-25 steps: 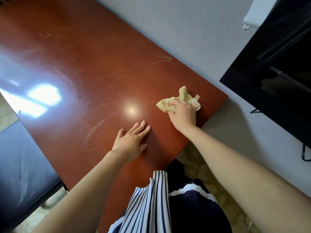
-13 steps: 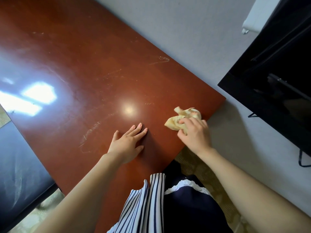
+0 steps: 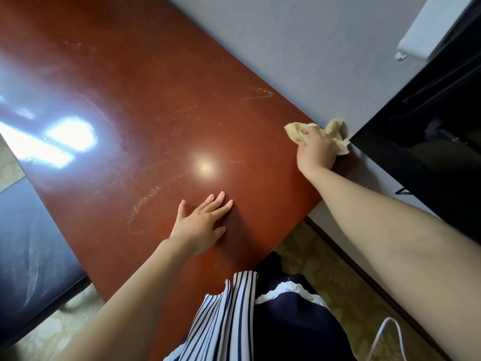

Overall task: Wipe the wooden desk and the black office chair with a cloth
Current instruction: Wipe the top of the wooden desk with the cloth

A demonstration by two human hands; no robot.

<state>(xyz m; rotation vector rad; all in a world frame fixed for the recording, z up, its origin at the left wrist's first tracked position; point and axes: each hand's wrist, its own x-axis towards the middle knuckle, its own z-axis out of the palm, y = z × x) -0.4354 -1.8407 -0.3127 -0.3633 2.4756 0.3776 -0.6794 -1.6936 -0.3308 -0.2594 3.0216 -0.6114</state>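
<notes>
One desk point(image 3: 156, 113), one cloth point(image 3: 293, 131), one chair point(image 3: 31, 243), two bare hands. The right hand point(image 3: 316, 149) is curled round the crumpled pale-yellow cloth and presses it onto the desk's far right corner, against the grey wall point(image 3: 286, 48) and just beside a black screen point(image 3: 429, 157). The left hand point(image 3: 200, 225) lies flat on the top with its fingers straight and slightly spread. The desk is glossy reddish-brown wood, rectangular and scuffed with pale streaks. The chair's dark, smooth seat sits beside the desk, on the left.

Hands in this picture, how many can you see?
2. The left hand lies flat on the wooden desk near its front edge. The right hand grips the cloth at the desk's far right corner, by the wall. No others show.
</notes>
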